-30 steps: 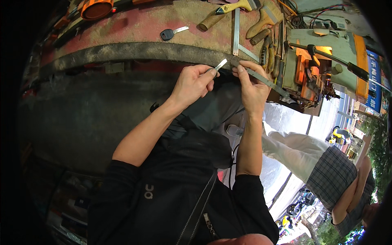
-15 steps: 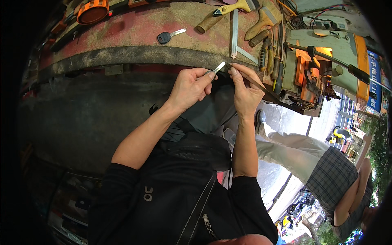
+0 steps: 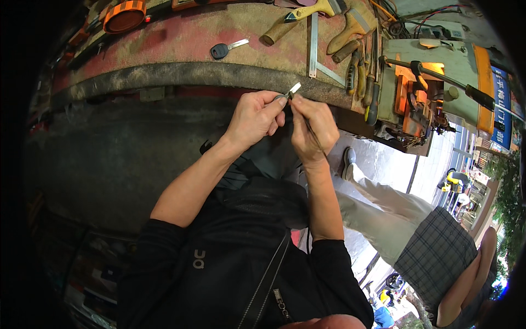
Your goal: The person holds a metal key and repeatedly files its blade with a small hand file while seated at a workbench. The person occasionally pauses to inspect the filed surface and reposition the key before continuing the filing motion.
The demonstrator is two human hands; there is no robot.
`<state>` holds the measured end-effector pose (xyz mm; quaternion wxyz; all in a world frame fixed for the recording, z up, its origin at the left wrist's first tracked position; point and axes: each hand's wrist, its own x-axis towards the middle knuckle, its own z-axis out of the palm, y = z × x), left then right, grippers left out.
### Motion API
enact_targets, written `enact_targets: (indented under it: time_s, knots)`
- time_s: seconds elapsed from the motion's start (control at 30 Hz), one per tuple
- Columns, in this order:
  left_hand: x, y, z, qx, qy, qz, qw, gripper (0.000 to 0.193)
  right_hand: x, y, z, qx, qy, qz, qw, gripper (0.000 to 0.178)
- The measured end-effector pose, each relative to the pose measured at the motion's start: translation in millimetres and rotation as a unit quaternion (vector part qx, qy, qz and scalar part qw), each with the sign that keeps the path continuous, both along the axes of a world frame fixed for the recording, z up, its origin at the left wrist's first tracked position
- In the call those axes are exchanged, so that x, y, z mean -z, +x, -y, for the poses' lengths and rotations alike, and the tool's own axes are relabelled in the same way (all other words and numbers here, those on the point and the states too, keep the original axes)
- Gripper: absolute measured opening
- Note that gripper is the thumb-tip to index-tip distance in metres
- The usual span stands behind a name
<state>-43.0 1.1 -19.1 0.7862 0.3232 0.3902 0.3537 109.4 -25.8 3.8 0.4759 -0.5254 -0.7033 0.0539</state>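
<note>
My left hand [image 3: 255, 118] is closed round the dark head of a key [image 3: 296, 87]. The key's bright metal blade sticks out past my fingertips, just off the bench edge. My right hand [image 3: 316, 127] is closed, its fingertips pinched close to the blade. It grips a slim dark file [image 3: 314, 134], whose shaft runs back along the palm toward the wrist. My right fingers hide the file's front end, so contact with the key cannot be made out. Beyond my hands, a second key [image 3: 220, 51] with a black head lies on the bench.
On the worn bench [image 3: 181, 49] lie a metal square [image 3: 313, 46], brushes [image 3: 318, 10], pliers [image 3: 352, 74] and a screwdriver [image 3: 372, 107]. To the right stands a grey and orange machine [image 3: 460, 71] with a lit lamp. A person in a plaid shirt [image 3: 435, 244] stands at the right.
My right hand has moved left and turned, its fingers now more curled. The file has swung from pointing away to the right to lying along my palm. My left hand stays nearly still.
</note>
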Motion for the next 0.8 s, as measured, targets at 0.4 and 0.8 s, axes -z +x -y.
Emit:
enact_targets:
  time_s: [0.4,0.8]
  knots:
    - [-1.8,-1.8,-1.6,0.01,-0.011,-0.003,1.0,0.023,9.8,5.8,0.1,0.059,-0.103,-0.168,0.979,0.013]
    - [-3.6,-1.1,-1.9,0.011,-0.006,-0.012,1.0,0.024,16.4,7.7,-2.6,0.051,-0.074,-0.163,0.983,0.012]
